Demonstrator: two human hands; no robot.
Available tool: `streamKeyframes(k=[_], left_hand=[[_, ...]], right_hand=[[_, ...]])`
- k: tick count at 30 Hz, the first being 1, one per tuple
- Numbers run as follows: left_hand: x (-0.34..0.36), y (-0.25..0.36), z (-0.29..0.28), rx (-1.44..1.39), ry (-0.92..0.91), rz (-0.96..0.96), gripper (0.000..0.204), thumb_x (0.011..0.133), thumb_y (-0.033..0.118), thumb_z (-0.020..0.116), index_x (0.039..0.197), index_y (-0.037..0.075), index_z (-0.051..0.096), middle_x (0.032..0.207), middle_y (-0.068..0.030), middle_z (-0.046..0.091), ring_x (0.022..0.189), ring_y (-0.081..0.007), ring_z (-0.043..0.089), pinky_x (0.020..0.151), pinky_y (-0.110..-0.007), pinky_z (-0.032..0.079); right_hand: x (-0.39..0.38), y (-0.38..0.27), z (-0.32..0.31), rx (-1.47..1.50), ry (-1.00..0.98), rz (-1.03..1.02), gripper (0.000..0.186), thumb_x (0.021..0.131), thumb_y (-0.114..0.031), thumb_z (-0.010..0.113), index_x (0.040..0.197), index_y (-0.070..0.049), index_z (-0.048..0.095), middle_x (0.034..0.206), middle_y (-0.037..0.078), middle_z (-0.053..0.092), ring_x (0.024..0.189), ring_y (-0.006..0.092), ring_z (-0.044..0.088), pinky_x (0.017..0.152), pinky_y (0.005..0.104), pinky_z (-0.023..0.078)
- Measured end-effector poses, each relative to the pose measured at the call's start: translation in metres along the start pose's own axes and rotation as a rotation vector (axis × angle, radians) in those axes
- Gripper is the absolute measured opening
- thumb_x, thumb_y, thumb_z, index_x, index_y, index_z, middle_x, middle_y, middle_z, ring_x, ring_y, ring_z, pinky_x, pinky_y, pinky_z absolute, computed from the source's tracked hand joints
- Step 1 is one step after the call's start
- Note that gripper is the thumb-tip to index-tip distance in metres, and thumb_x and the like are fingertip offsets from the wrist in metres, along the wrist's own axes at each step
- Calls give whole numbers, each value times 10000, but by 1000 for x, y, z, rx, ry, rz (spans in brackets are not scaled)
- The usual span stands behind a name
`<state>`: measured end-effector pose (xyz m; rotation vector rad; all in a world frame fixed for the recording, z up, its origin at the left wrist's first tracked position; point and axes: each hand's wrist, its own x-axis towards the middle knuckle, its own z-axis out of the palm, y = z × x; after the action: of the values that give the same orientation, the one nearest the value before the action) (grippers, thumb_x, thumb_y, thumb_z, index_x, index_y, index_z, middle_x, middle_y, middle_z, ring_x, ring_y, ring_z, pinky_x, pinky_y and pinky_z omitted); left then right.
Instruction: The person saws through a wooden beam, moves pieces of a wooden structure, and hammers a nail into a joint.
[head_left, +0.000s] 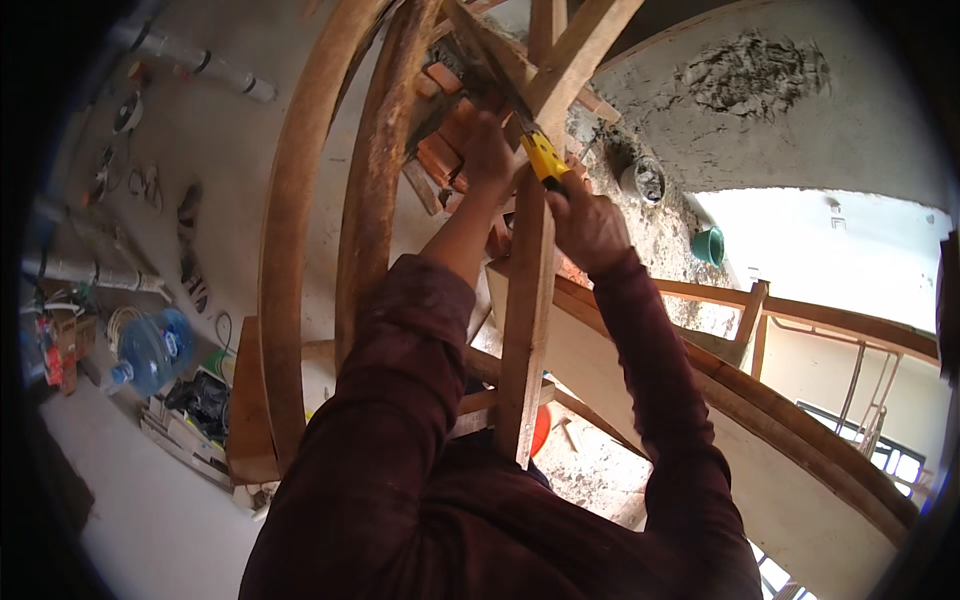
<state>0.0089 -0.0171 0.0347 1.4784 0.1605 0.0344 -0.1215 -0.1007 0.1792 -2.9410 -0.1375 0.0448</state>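
My right hand [592,228] is wrapped around the yellow and black handle of a handsaw [543,158]. Its dark blade runs up and to the left, along the place where wooden beams cross. One upright wooden post [525,310] stands between my forearms, and a slanting beam [580,65] crosses near its top. Just left of the saw handle is my left hand [487,155], close beside the crossing timbers. Its fingers are blurred and partly hidden, so I cannot see whether they grip the wood.
Two long timbers [290,230] rise left of my left arm. Red bricks [440,155] lie below the crossing. A bucket [645,180] and a green bucket [708,246] stand at the right. Curved wooden rails [800,430] run along the right. A blue water jug [155,350] lies far left.
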Motion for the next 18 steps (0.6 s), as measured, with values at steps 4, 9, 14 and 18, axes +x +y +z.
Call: streamKeyframes(k=[4,9,14,18], left_hand=[[18,-25,-35,272,68,103,702,1015,512,157,1238,-4,577,1253,-271,566,1178,-441,510,1036,-440,371],[-7,-11,-29,228,68,-123,841,957,634,78,1224,21,588,1128,-321,601,1150,-466,523,1013,-493,378],[-15,-15,23,104,11,-116,731,991,559,123,1282,34,539,1117,-276,626,1130,-444,543,997,-486,393],[-1,-35,-4,379,-40,-14,748,996,538,105,1291,-21,505,1153,-290,607,1139,-441,540,1016,-488,388]], right_hand=[[-54,-34,-29,-188,-113,-292,243,894,-53,504,1132,-25,543,943,169,512,567,323,595,463,430,459],[-182,-50,-77,122,-100,135,316,934,-203,537,1195,-24,533,733,186,610,625,380,617,533,449,473],[-8,34,0,-120,-59,-47,228,945,-237,556,1110,-87,511,692,231,620,643,435,617,524,515,466],[-28,-7,-17,-87,-145,-29,218,909,-102,530,1114,-31,540,1013,159,572,586,317,619,475,441,479]])
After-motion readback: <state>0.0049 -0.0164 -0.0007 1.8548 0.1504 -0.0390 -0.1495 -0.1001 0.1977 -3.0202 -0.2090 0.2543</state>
